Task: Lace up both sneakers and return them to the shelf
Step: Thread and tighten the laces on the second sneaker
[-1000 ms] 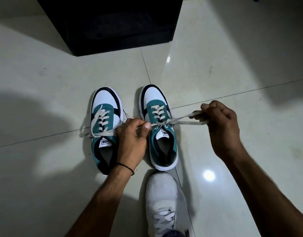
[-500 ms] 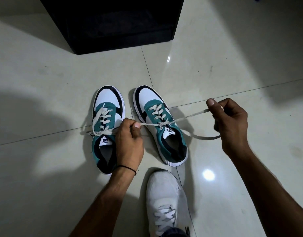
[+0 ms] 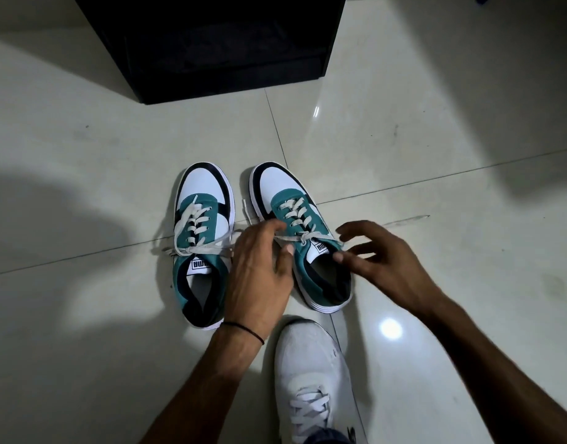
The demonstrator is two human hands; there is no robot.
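Two teal, white and black sneakers stand side by side on the floor, toes pointing away from me. The left sneaker (image 3: 202,200) has its lace tied loosely across. The right sneaker (image 3: 277,181) has a lace (image 3: 317,238) running taut sideways from its top eyelets. My left hand (image 3: 259,277) lies between the shoes, its fingers stretched over the lace's left part and its thumb apart. My right hand (image 3: 388,267) hovers at the shoe's right side with fingers spread, thumb and forefinger beside the lace. A blurred lace tail (image 3: 410,218) lies beyond it.
A black shelf unit (image 3: 211,49) stands on the floor just behind the sneakers. My own foot in a white sneaker (image 3: 311,363) is planted right below the pair. Glossy pale floor tiles (image 3: 83,347) spread to both sides.
Both hands came in toward the right sneaker. My right hand let go of the lace end it was pulling outward, and its fingers spread. My left hand's fingers straightened.
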